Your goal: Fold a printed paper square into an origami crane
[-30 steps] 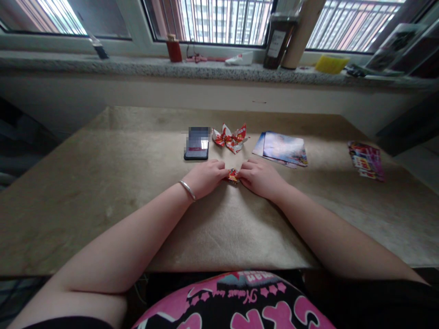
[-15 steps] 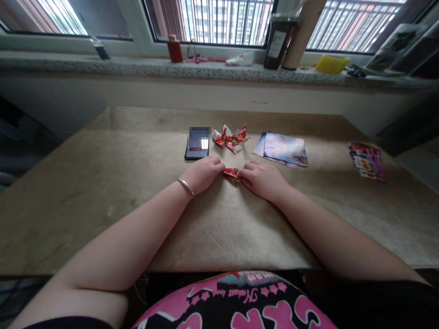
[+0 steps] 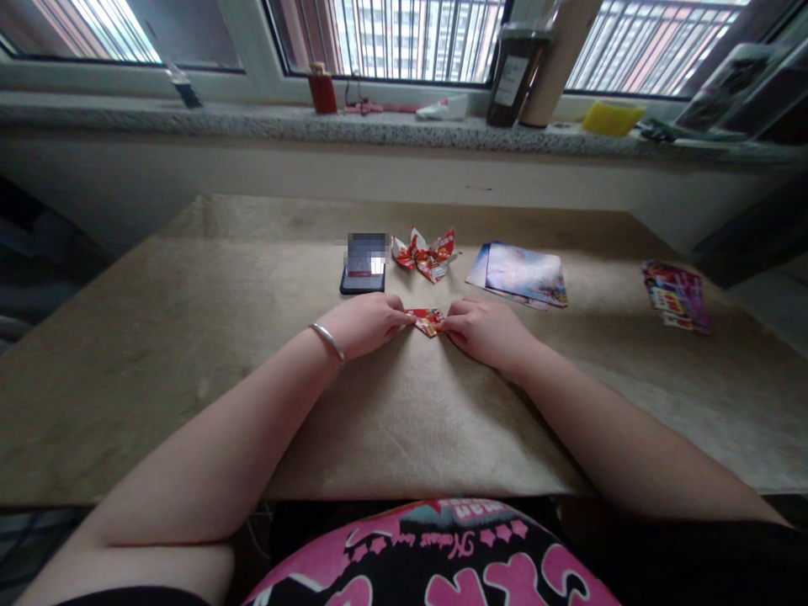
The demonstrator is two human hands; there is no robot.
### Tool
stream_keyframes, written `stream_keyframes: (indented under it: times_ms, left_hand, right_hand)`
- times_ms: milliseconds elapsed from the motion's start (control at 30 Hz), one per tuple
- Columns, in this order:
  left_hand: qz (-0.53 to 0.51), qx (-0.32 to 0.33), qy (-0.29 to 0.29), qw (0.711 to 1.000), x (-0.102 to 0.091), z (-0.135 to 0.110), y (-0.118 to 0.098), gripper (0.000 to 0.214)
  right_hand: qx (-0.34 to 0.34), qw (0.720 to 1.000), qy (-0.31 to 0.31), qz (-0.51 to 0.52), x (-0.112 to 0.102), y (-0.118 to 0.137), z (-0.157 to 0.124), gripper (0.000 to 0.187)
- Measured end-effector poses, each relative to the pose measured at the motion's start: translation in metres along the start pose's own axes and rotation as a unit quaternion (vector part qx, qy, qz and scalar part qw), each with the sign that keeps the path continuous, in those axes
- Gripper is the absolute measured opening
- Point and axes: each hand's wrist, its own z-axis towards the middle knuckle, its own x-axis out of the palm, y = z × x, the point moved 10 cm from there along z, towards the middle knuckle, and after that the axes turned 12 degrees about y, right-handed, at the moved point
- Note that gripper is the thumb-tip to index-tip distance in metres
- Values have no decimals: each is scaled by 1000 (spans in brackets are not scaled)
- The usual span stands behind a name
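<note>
A small folded piece of red printed paper (image 3: 427, 321) lies on the tan tabletop between my hands, one corner pointing toward me. My left hand (image 3: 369, 324), with a silver bangle at the wrist, presses its fingertips on the paper's left end. On the right end, the fingers of my right hand (image 3: 486, 332) are closed in a pinch. Just beyond the paper sits a red and white folded paper flower (image 3: 427, 254) with pointed petals. To its left lies a dark phone (image 3: 364, 273), part of its screen blurred out.
Glossy picture cards (image 3: 527, 271) lie right of the flower, and a colourful purple stack (image 3: 677, 299) is farther right. On the granite windowsill (image 3: 252, 122) stand a red lighter (image 3: 322, 90), a dark container (image 3: 512, 80) and a yellow tape roll (image 3: 612, 119).
My left hand has shifted slightly left and toward me along the paper, showing more of its left part. The paper lies flatter now. My right hand has barely moved.
</note>
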Motion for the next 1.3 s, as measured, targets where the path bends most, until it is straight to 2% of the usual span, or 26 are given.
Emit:
stream_keyframes:
  times_ms: [333, 633, 733, 867, 1000, 1233, 1300]
  left_hand:
    - [7, -14, 13, 1000, -1, 0, -2, 32]
    - [5, -2, 14, 1000, -5, -4, -14, 37]
    - [14, -1, 3, 1000, -4, -4, -15, 34]
    - [11, -18, -33, 999, -3, -1, -12, 38]
    - [4, -29, -46, 999, 1, 3, -10, 41]
    - [-75, 51, -71, 993, 1, 6, -15, 40]
    - [-93, 54, -74, 991, 2, 7, -13, 39]
  right_hand:
    - [-1, 999, 27, -18, -3, -5, -2, 24]
    - [11, 999, 25, 27, -2, -18, -6, 21]
    - [-8, 998, 5, 60, -2, -21, -6, 20]
    - [-47, 992, -59, 106, -6, -21, -8, 19]
    - [-84, 982, -76, 151, -3, -18, -6, 20]
    - [-112, 970, -98, 192, -1, -12, -4, 22]
    - [-114, 969, -101, 193, 0, -9, -3, 21]
